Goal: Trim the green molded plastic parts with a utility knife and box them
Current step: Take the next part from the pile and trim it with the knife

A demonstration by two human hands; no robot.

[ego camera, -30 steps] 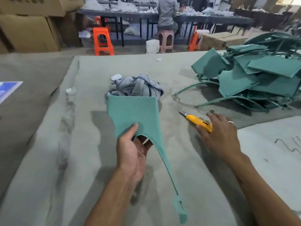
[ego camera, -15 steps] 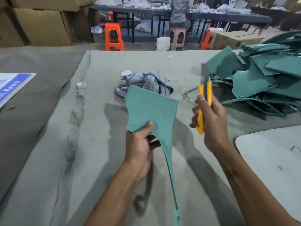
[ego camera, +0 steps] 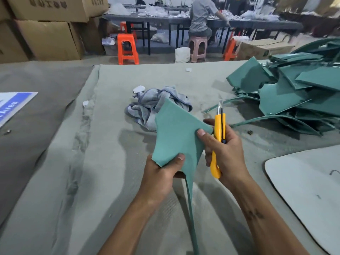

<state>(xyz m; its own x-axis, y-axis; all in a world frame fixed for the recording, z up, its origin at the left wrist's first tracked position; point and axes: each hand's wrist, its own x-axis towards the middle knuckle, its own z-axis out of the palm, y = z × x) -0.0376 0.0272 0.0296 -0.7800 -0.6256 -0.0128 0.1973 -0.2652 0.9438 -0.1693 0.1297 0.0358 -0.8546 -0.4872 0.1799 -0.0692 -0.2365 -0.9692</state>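
A grey felt-covered worktable (ego camera: 114, 181) is carrying everything here. Far right of the held piece, a heap of dark green moulded plastic panels (ego camera: 294, 96) is lying untrimmed; just behind the piece, a crumpled grey-blue cloth (ego camera: 147, 105) is sitting. The flat teal-green moulded plastic part with a long thin tail (ego camera: 174, 137) is being held up above the table, between the two hands. The left hand (ego camera: 161, 177) is pinching its lower corner, thumb on top. The right hand (ego camera: 224, 155) is clenching the yellow utility knife (ego camera: 218, 140), blade up, while its thumb is pressing the part's right corner.

The bared blade is standing near both thumbs; a slip while regripping could nick skin or gouge the face. The tail is running out of view below, and no packing box for finished parts is identifiable.
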